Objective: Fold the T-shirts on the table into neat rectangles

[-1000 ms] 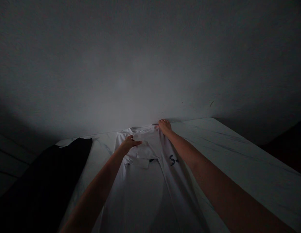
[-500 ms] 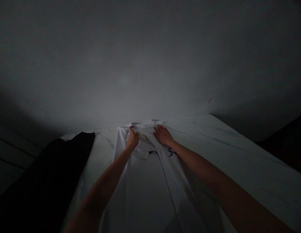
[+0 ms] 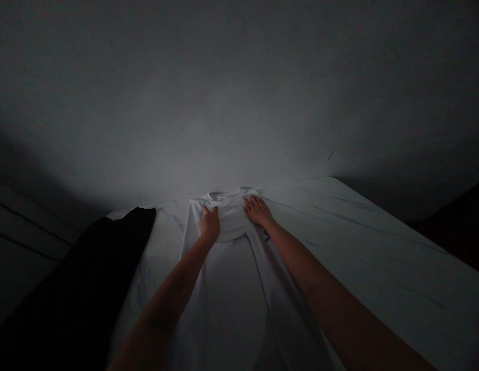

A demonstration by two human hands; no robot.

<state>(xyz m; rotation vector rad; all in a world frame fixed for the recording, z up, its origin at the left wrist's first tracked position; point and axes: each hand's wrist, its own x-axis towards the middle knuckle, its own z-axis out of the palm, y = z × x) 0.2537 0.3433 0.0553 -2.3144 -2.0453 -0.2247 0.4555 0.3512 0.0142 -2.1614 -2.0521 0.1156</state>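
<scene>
A white shirt (image 3: 230, 216) lies on a marble-patterned table, its neckline at the far edge by the wall. Long white fabric (image 3: 231, 288) stretches from it toward me; whether it is all one garment is hard to tell in the dim light. On the shirt's left part rests my left hand (image 3: 210, 224), thumb and forefinger apart, its other fingers partly hidden. My right hand (image 3: 258, 210) presses flat on the upper right part, fingers spread. Beside the right wrist shows a small dark print (image 3: 266, 235).
Black cloth (image 3: 88, 273) lies along the table's left side, with a pale patch at its far end. A grey wall (image 3: 224, 113) rises behind the table. To the right runs the bare marble-patterned tabletop (image 3: 359, 237), its edge slanting toward the lower right.
The shirt's chest has gone from bunched to flatter, and its neckline shows more clearly. My left hand has let go of the cloth near the collar and drawn slightly nearer; the right barely moved.
</scene>
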